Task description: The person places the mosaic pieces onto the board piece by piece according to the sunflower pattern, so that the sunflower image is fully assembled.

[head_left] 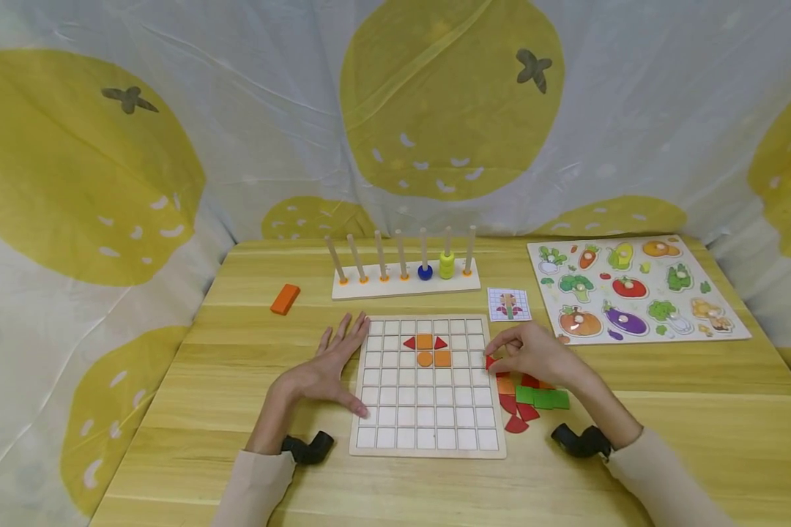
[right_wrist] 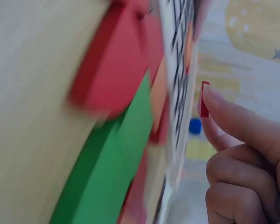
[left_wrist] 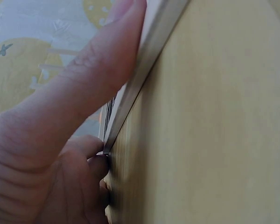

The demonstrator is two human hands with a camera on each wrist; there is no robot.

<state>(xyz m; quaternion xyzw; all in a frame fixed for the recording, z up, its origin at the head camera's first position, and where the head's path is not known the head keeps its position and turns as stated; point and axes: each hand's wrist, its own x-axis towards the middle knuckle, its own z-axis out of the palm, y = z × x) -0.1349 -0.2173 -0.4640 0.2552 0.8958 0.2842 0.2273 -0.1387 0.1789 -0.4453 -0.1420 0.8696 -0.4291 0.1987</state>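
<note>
A pale wooden grid board (head_left: 405,417) lies in the middle of the table. On it are two orange squares (head_left: 425,342), an orange circle (head_left: 425,359) and two red triangles (head_left: 441,342). My left hand (head_left: 326,373) rests along the board's left edge, fingers spread; in the left wrist view its thumb (left_wrist: 79,84) lies against the rim. Over the board's right edge, my right hand (head_left: 537,355) pinches a small red piece (right_wrist: 204,99) between thumb and finger; its full shape is hidden. Below that hand lie loose green pieces (head_left: 542,398), red pieces (head_left: 516,424) and orange pieces.
Behind the board stands a peg rack (head_left: 405,288) with blue and yellow-green beads. A pattern card (head_left: 509,304) lies at the board's back right corner, near a vegetable puzzle (head_left: 639,311). An orange block (head_left: 285,299) sits at the left. Patterned cloth hangs behind the table.
</note>
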